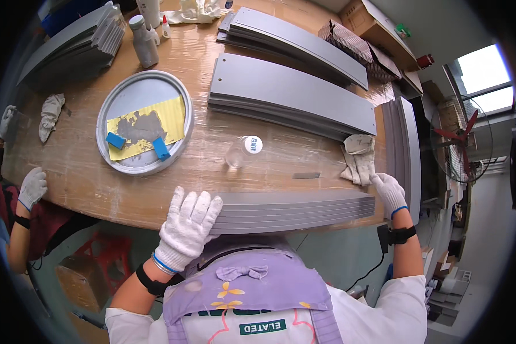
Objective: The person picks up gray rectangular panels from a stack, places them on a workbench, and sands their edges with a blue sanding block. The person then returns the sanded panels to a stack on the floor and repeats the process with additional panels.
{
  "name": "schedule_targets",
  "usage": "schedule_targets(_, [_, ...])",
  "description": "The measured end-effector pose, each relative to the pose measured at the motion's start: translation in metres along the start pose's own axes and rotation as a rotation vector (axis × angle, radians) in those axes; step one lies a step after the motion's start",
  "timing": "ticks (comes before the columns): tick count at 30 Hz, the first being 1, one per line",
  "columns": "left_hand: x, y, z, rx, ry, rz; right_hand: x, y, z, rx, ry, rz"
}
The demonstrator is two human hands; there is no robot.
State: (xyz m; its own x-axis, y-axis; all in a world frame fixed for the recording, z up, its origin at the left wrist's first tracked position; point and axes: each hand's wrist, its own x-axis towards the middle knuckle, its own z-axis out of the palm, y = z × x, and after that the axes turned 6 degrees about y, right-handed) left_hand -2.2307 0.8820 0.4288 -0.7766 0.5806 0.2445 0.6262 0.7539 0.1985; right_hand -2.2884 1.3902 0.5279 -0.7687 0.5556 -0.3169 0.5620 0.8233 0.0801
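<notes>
My left hand (188,229), in a white knit glove, rests on the left end of a stack of grey panels (292,213) at the table's near edge. Its fingers are stretched out and hold nothing. Beyond the stack's right end, my right hand (390,194), gloved likewise, closes its fingertips on the lower corner of a stained white rag (358,159). The rag's upper part lies against the end of a wider pile of grey panels (292,94). Between the near stack and that pile lie a small grey scraper blade (307,175) and a clear jar with a white lid (252,144).
A round grey lid (105,123) carries a yellow sheet smeared with grey paste and two blue blocks. More panels (298,40) lie behind, others upright (404,155) at right. A grey bottle (143,43) stands far left. A co-worker's gloved hand (33,186) reaches in at left.
</notes>
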Motion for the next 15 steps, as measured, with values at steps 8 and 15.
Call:
schedule_targets(8, [0.01, -0.004, -0.019, -0.056, -0.111, -0.178, 0.074, 0.108, 0.066, 0.557, -0.653, 0.416])
schedule_targets(15, [-0.006, -0.032, -0.023, -0.571, -0.181, -0.54, 0.092, 0.112, 0.084, 1.036, -0.997, 0.638])
